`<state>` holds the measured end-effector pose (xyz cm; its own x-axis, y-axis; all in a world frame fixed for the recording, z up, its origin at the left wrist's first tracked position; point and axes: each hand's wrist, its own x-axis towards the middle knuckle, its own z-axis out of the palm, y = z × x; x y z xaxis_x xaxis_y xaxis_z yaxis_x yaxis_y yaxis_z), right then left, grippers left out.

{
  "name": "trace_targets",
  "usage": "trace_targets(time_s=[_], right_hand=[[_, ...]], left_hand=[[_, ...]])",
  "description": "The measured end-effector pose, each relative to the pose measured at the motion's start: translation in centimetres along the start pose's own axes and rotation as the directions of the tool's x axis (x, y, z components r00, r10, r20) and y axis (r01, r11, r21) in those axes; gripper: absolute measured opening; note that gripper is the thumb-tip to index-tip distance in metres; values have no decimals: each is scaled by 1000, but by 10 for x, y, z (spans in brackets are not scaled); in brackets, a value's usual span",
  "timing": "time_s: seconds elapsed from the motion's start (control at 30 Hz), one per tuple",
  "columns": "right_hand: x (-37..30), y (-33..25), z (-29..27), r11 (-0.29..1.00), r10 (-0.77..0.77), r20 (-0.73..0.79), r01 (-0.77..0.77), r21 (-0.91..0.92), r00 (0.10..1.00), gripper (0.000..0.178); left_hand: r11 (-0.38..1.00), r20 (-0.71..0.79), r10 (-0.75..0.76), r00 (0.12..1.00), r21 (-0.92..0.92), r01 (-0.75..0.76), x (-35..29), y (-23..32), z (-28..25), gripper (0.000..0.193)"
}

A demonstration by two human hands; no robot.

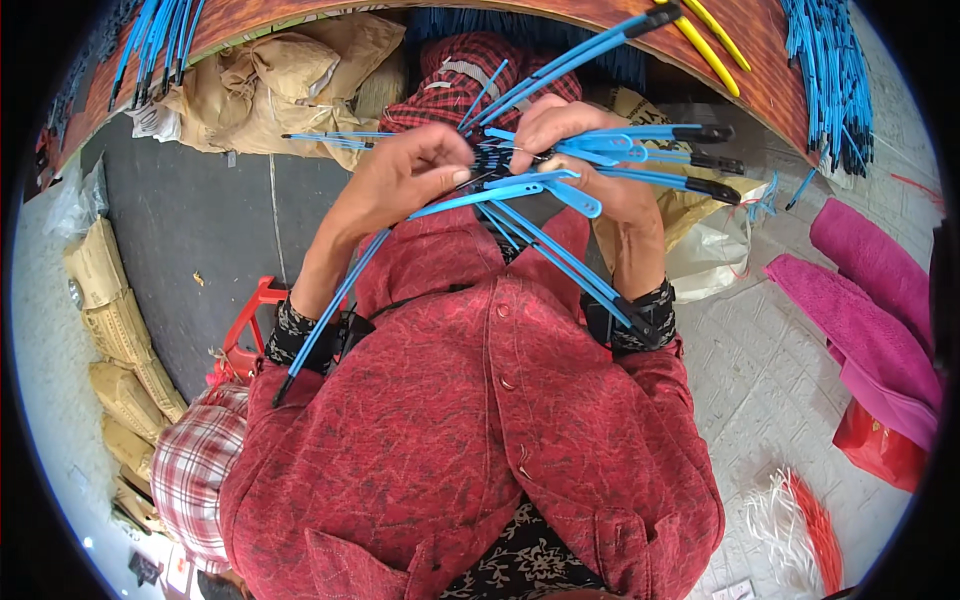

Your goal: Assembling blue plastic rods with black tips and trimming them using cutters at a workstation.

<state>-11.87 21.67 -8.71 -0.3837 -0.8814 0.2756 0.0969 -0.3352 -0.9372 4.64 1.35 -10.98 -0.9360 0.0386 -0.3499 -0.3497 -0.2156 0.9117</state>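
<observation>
An umbrella frame of blue ribs (575, 258) with black ends is spread over my lap. Its ribs fan out on several sides from a dark crowded middle (490, 158). My left hand (418, 172) is at the left of this middle, thumb and fingers curled close together. A thin strand seems to run from its fingertips, too fine to name. Pinched closed, my right hand (575, 150) grips the frame on the right side, where flat blue rib pieces (575, 195) with small holes stick out around the fingers. The exact joint between the hands is partly hidden.
A wooden table (290, 18) curves across the far side, with bundles of blue ribs (825, 80) and yellow-handled pliers (710, 55). Brown sacks (270, 85) lie beneath it. A red stool (245, 325) is at left; magenta towels (860, 290) and red-white strands (800, 530) are at right.
</observation>
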Motion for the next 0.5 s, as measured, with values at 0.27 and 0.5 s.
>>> trace_targets(time_s=[0.27, 0.5], right_hand=[[-8, 8, -6, 995, -98, -15, 99, 25, 995, 22], [-11, 7, -2, 993, -112, -40, 113, 21, 993, 22]], left_hand=[[981, 175, -151, 973, 149, 125, -5, -9, -16, 13], [861, -61, 361, 930, -361, -358, -15, -4, -32, 15]])
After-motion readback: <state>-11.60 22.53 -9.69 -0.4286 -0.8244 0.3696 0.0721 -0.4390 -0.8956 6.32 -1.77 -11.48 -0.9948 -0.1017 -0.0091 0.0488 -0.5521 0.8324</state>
